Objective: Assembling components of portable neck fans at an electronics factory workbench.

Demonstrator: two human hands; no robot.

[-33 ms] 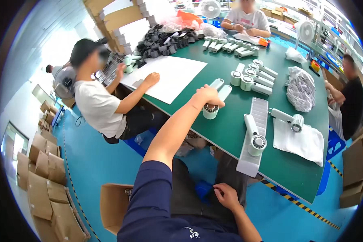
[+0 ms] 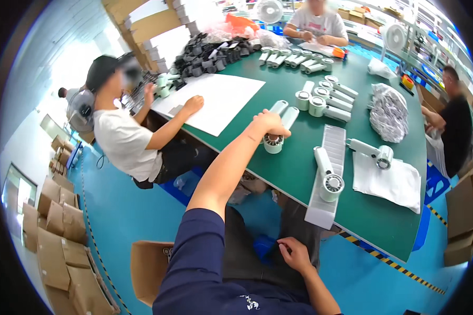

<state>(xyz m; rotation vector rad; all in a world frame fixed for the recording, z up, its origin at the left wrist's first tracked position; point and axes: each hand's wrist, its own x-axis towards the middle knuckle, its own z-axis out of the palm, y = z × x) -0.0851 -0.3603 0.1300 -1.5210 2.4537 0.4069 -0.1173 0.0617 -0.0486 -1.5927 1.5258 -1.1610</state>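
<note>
My left hand (image 2: 268, 124) reaches out over the near edge of the table, its fingers closed round a pale green handheld fan (image 2: 273, 145). A second handheld fan (image 2: 290, 117) lies close beside it, partly hidden by the hand. Over my lap hangs my right hand (image 2: 296, 255), empty, with thumb and fingers apart. To the right of the left hand, one more fan (image 2: 332, 184) rests on a grey-white ridged strip (image 2: 321, 211). Another fan (image 2: 382, 157) lies at the top edge of a folded white cloth (image 2: 389, 184).
Several fans (image 2: 328, 107) lie in rows on the green table (image 2: 247, 152). A white sheet (image 2: 218, 105) and a heap of dark parts (image 2: 210, 55) are at the left. A crumpled plastic bag (image 2: 388, 113) lies right. Co-workers sit around the table. An open carton (image 2: 144, 268) stands by my left side.
The whole view has shifted slightly, so the table things appear a little further left. Both my hands hold the same pose.
</note>
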